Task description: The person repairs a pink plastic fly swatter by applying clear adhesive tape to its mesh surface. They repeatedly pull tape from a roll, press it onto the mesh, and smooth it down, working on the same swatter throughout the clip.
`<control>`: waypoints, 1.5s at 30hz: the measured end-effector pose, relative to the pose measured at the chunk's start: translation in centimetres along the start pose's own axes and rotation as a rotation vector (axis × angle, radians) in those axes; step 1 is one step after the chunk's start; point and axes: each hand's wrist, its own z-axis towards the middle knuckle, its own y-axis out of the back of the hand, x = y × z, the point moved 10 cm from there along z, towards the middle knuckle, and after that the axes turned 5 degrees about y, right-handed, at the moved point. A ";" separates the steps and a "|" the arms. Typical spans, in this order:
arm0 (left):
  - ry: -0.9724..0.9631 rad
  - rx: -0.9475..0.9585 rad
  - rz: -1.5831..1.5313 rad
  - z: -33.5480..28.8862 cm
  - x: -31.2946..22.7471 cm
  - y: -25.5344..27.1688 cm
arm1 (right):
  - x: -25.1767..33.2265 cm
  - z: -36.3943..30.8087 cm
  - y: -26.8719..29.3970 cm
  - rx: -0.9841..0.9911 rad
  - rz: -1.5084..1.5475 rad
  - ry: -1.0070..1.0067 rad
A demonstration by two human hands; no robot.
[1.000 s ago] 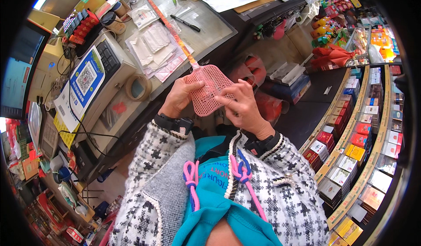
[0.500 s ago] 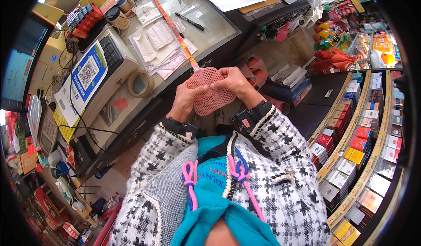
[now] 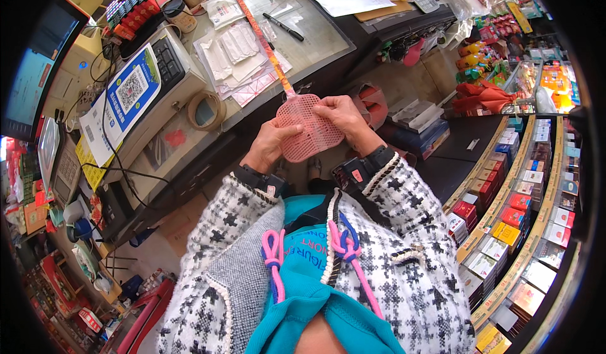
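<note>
A pink fly swatter (image 3: pixel 309 141) is held between both hands in front of my body. Its perforated head faces up, and its long handle, wrapped in orange patterned material, stretches away over the counter. My left hand (image 3: pixel 273 143) pinches the left edge of the head, thumb on top. On the right side of the head, my right hand (image 3: pixel 343 120) grips near the upper edge with thumb and fingers. The fingers beneath the mesh are mostly hidden. Black bands circle both wrists.
A glass-topped counter (image 3: pixel 315 38) carries white packets (image 3: pixel 235 51), a black pen (image 3: pixel 283 27) and a tape roll (image 3: pixel 205 110). To the left are a keyboard (image 3: pixel 165 64), a blue code sign (image 3: pixel 134 90) and a monitor (image 3: pixel 39 64). Shelves of small boxes (image 3: pixel 505 234) curve along the right.
My right thumb has shifted slightly up and right along the mesh, and the thumbs are further apart. The swatter head is tilted a little differently. The surroundings have shifted slightly in view.
</note>
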 end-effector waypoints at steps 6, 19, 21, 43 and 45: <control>0.042 0.058 -0.060 1.2 0.7 -0.6 | 2.8 -0.5 1.3 -0.090 -0.296 0.208; -0.121 -0.111 0.071 2.6 0.5 0.0 | -0.6 -1.6 1.9 -0.096 0.050 0.001; -0.107 -0.153 0.042 2.6 0.6 0.6 | -1.1 -1.4 1.8 -0.073 0.066 -0.048; -0.171 -0.187 0.138 -1.1 1.5 -0.1 | 5.6 7.0 -5.7 0.186 0.045 0.026; -0.169 -0.222 0.128 -1.4 1.6 0.2 | 5.8 6.6 -5.5 0.169 0.081 0.060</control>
